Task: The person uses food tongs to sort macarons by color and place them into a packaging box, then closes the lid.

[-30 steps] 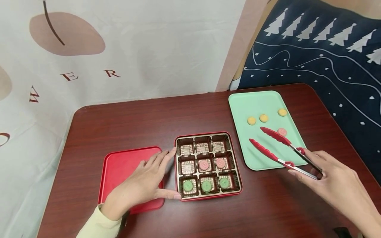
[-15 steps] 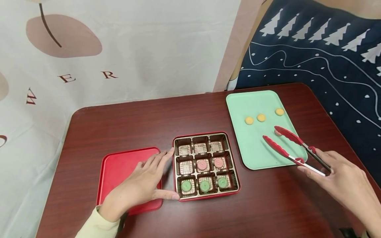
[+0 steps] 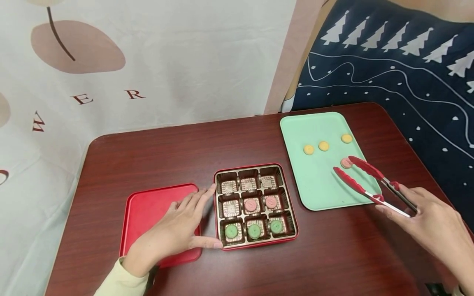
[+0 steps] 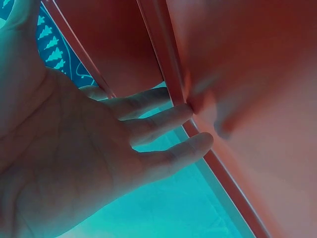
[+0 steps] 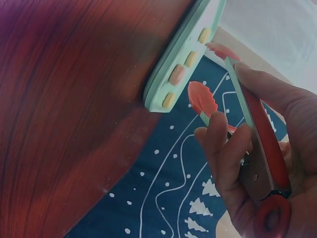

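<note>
In the head view my left hand (image 3: pixel 166 238) spreads over a red lid (image 3: pixel 159 213), its index finger and thumb touching the left side of a red box (image 3: pixel 261 243) with a brown compartment insert. My right hand (image 3: pixel 435 218) grips tongs (image 3: pixel 349 181) with red scalloped tips, spread apart with nothing between them. Over the mint tray (image 3: pixel 318 187), the far tip lies at a pink round cookie-like piece (image 3: pixel 346 163), partly covering it. Whether they touch I cannot tell. Seen from the right wrist, fingers and thumb wrap the tongs' handles (image 5: pixel 267 144).
Three yellow round pieces (image 3: pixel 324 146) lie farther back on the tray. Inside the box, pink pieces (image 3: pixel 250 204) fill two middle-row compartments and green pieces (image 3: pixel 254 231) the front row. Dark wooden table (image 3: pixel 166 156) surrounds everything; hanging cloths (image 3: pixel 207 61) stand behind.
My right hand has carried the spread tongs rightward over the tray, bringing the far tip to the pink piece. The left hand keeps its place at the box. The head view has shifted slightly.
</note>
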`<action>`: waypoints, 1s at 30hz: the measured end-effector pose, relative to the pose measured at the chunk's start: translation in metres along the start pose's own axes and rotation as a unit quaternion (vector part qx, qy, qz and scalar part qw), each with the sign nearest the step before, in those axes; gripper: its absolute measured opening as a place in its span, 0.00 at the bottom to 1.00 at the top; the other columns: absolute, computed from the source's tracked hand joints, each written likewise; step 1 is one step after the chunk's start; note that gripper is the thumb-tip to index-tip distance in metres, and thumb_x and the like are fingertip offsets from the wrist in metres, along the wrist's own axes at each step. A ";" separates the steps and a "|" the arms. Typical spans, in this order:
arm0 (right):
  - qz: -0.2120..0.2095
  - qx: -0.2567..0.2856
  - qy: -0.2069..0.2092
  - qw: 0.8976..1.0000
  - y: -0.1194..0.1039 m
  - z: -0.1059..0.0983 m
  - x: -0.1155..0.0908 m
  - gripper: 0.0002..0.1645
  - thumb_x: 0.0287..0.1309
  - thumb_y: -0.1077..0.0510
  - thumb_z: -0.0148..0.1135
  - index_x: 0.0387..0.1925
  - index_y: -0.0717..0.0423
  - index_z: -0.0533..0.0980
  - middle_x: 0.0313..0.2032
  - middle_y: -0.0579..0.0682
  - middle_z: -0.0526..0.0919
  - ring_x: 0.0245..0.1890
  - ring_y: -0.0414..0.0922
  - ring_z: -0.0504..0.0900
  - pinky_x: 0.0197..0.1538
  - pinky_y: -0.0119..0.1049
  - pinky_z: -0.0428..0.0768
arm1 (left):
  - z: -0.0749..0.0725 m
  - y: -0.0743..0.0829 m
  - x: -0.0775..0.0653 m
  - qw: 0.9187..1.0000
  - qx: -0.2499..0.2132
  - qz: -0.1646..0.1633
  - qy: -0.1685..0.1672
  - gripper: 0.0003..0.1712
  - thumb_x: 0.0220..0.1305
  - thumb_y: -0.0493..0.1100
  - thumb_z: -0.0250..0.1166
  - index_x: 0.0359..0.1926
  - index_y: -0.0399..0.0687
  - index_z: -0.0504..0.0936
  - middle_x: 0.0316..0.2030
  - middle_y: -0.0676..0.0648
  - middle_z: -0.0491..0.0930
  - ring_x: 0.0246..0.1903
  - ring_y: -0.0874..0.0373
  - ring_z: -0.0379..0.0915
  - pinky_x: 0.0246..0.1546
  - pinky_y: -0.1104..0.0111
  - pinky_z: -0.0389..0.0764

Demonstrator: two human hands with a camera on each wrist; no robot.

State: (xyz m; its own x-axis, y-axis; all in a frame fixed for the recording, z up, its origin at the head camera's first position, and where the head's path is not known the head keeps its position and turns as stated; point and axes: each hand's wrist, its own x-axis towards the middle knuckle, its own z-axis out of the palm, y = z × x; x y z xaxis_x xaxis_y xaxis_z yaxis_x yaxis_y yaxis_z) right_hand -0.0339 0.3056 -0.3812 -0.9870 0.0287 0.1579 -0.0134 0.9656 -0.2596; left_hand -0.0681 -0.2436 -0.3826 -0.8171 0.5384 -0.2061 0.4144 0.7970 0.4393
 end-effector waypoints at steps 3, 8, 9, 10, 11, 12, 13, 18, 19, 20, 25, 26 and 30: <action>0.008 -0.002 -0.008 1.000 0.002 0.000 0.001 0.51 0.52 0.39 0.86 0.63 0.74 0.79 0.40 0.62 0.80 0.26 0.51 0.72 0.24 0.46 0.68 | 0.001 0.000 -0.001 1.000 -0.002 -0.004 -0.002 0.77 0.55 0.83 0.71 0.89 0.50 0.45 0.79 0.35 0.63 0.79 0.35 0.57 0.68 0.25 0.62; 0.021 -0.010 -0.020 1.000 0.004 0.001 0.004 0.51 0.53 0.40 0.86 0.62 0.76 0.78 0.39 0.64 0.80 0.27 0.54 0.74 0.25 0.45 0.69 | -0.001 0.000 -0.001 1.000 -0.002 -0.005 0.001 0.76 0.56 0.82 0.72 0.89 0.49 0.46 0.79 0.35 0.63 0.78 0.34 0.58 0.67 0.24 0.62; 0.025 -0.012 -0.022 0.999 0.005 0.001 0.005 0.51 0.53 0.40 0.86 0.62 0.76 0.78 0.39 0.64 0.80 0.27 0.54 0.74 0.25 0.46 0.69 | -0.001 0.000 -0.001 1.000 -0.001 -0.005 0.000 0.76 0.56 0.82 0.72 0.89 0.49 0.46 0.79 0.34 0.63 0.78 0.34 0.58 0.67 0.24 0.62; 0.028 -0.013 -0.023 0.999 0.005 0.001 0.005 0.51 0.53 0.40 0.86 0.61 0.76 0.78 0.39 0.65 0.80 0.28 0.55 0.74 0.25 0.45 0.69 | -0.001 0.000 -0.001 1.000 0.000 -0.005 0.000 0.76 0.56 0.82 0.72 0.89 0.49 0.46 0.79 0.34 0.63 0.78 0.34 0.58 0.67 0.24 0.62; 0.031 -0.014 -0.024 0.999 0.006 0.002 0.005 0.50 0.53 0.41 0.86 0.60 0.77 0.78 0.39 0.65 0.79 0.28 0.55 0.74 0.25 0.45 0.69 | -0.001 0.000 -0.001 1.000 0.000 -0.005 0.000 0.76 0.56 0.82 0.72 0.89 0.49 0.46 0.80 0.34 0.63 0.78 0.34 0.58 0.67 0.24 0.62; 0.034 -0.016 -0.027 0.999 0.007 0.002 0.006 0.50 0.53 0.40 0.86 0.60 0.77 0.78 0.38 0.66 0.79 0.28 0.56 0.74 0.25 0.45 0.70 | -0.001 0.000 -0.001 1.000 -0.001 -0.006 -0.001 0.76 0.56 0.82 0.72 0.89 0.50 0.46 0.80 0.34 0.63 0.79 0.34 0.58 0.67 0.24 0.61; 0.035 -0.016 -0.027 0.999 0.008 0.002 0.006 0.49 0.53 0.40 0.86 0.59 0.77 0.78 0.38 0.65 0.79 0.28 0.56 0.74 0.25 0.45 0.70 | -0.001 0.000 -0.001 1.000 -0.001 -0.007 -0.003 0.76 0.56 0.82 0.72 0.89 0.50 0.45 0.80 0.34 0.62 0.79 0.34 0.57 0.68 0.24 0.61; 0.032 -0.014 -0.027 0.999 0.012 0.003 0.007 0.50 0.54 0.38 0.84 0.59 0.76 0.79 0.38 0.65 0.80 0.28 0.57 0.75 0.26 0.47 0.69 | 0.000 0.000 -0.003 1.000 -0.007 -0.012 -0.009 0.76 0.56 0.83 0.71 0.90 0.51 0.45 0.80 0.34 0.62 0.79 0.34 0.57 0.68 0.24 0.60; 0.031 -0.013 -0.028 0.999 0.013 0.003 0.007 0.50 0.55 0.38 0.84 0.60 0.76 0.79 0.38 0.65 0.80 0.28 0.57 0.75 0.26 0.48 0.69 | 0.001 0.000 -0.003 1.000 -0.007 -0.013 -0.009 0.76 0.56 0.83 0.70 0.90 0.51 0.45 0.80 0.34 0.63 0.79 0.34 0.57 0.68 0.24 0.60; 0.031 -0.013 -0.029 0.999 0.014 0.004 0.007 0.51 0.55 0.37 0.84 0.61 0.76 0.78 0.38 0.65 0.80 0.29 0.57 0.75 0.26 0.48 0.70 | 0.001 0.000 -0.003 1.000 -0.008 -0.013 -0.009 0.76 0.56 0.83 0.71 0.90 0.51 0.45 0.80 0.34 0.63 0.79 0.34 0.57 0.68 0.24 0.60; 0.033 -0.013 -0.033 0.999 0.016 0.005 0.009 0.53 0.56 0.37 0.83 0.63 0.78 0.77 0.40 0.67 0.81 0.30 0.59 0.77 0.28 0.54 0.72 | 0.001 0.000 -0.003 1.000 -0.007 -0.010 -0.011 0.76 0.56 0.83 0.71 0.90 0.50 0.45 0.80 0.34 0.63 0.79 0.34 0.58 0.68 0.25 0.61; 0.032 -0.013 -0.032 0.999 0.016 0.005 0.009 0.53 0.56 0.37 0.83 0.62 0.78 0.77 0.40 0.66 0.81 0.30 0.58 0.76 0.28 0.53 0.72 | 0.001 0.000 -0.003 1.000 -0.006 -0.010 -0.012 0.76 0.56 0.83 0.71 0.90 0.50 0.45 0.80 0.35 0.63 0.79 0.34 0.58 0.68 0.25 0.61; 0.034 -0.013 -0.035 0.999 0.017 0.005 0.012 0.53 0.56 0.38 0.84 0.62 0.80 0.77 0.38 0.67 0.81 0.29 0.57 0.75 0.26 0.48 0.70 | 0.000 -0.001 -0.001 1.000 -0.003 -0.008 -0.012 0.77 0.56 0.83 0.71 0.90 0.51 0.44 0.80 0.35 0.62 0.78 0.34 0.58 0.68 0.24 0.61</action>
State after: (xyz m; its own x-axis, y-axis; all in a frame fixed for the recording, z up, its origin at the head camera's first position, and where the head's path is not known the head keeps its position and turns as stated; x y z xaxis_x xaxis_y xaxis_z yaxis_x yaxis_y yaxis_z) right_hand -0.0469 0.3206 -0.3887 -0.9943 0.0779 0.0734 0.0580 0.9685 -0.2421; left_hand -0.0677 -0.2444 -0.3831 -0.8138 0.5324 -0.2329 0.3997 0.8038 0.4407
